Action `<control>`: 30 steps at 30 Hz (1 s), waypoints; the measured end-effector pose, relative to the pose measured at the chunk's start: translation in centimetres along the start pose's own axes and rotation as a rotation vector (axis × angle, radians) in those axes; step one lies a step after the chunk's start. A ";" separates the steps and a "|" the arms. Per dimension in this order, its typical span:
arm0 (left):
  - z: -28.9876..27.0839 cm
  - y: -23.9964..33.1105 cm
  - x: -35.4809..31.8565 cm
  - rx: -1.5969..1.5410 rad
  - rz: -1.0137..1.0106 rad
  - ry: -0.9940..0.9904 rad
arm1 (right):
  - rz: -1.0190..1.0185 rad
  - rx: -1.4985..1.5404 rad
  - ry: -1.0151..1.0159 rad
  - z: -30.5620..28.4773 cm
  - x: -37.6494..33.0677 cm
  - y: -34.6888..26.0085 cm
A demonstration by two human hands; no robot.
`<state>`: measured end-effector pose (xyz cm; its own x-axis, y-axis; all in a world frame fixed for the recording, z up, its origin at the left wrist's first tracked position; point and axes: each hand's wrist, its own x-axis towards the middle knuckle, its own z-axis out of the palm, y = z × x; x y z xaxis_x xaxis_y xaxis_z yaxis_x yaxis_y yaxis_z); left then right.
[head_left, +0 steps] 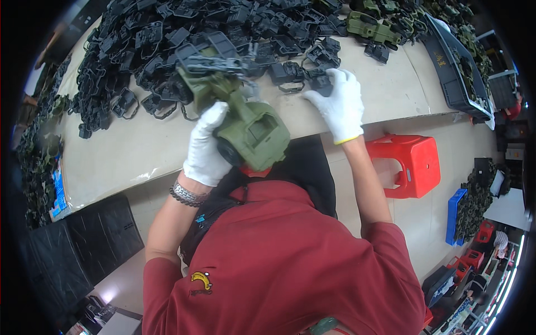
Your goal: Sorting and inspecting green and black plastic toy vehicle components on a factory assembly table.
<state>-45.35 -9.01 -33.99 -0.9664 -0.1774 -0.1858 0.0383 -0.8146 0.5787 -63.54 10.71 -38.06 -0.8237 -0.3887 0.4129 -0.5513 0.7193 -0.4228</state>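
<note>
In my gloved left hand point(207, 146) is a green toy military truck point(258, 134), tilted above the table's near edge. The fingers are closed round its side, next to a black wheel. Grey and black parts show at the truck's far end, a little blurred. My gloved right hand point(340, 106) is over the table with thumb and fingers apart. A dark plastic part point(320, 82) lies at the gap between them; whether they touch it is not clear. Close by are more black plastic frame parts point(289, 75).
A large heap of black parts point(167, 33) covers the table's far side. Green toy bodies point(373, 29) lie at the far right, beside a dark grey bin point(455, 67). A red stool point(416, 166) stands right of me. Black boxes point(84, 245) are at lower left.
</note>
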 end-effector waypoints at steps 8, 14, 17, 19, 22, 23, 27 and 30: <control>-0.5 -0.5 0.5 0.054 -0.094 0.004 | -0.320 0.156 -0.343 -7.5 3.3 7.6; 2.6 -1.4 1.3 0.063 0.023 0.048 | -0.133 -0.296 -0.159 -5.0 0.6 6.5; 3.7 -1.6 2.0 0.147 0.146 0.049 | -0.075 -0.215 -0.065 -3.5 -0.4 6.5; 3.8 -1.9 2.4 0.227 0.193 0.081 | 0.005 0.114 0.026 -3.9 -1.0 4.7; 4.5 -2.5 2.4 0.295 0.271 0.136 | -0.151 0.594 -0.011 -6.5 -2.7 -1.9; 4.7 -2.6 2.2 0.330 0.279 0.139 | -0.188 0.615 -0.028 -6.8 -3.4 -3.6; 4.7 -2.5 1.8 0.376 0.299 0.112 | -0.324 0.603 -0.029 -5.8 -3.9 -5.6; 4.6 -2.2 1.5 0.411 0.304 0.110 | -0.336 0.650 -0.020 -5.4 -4.1 -5.8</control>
<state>-48.05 -4.93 -31.88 -0.8942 -0.4467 -0.0305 0.1885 -0.4373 0.8793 -56.23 11.22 -32.95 -0.5952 -0.5430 0.5924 -0.7368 0.0746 -0.6719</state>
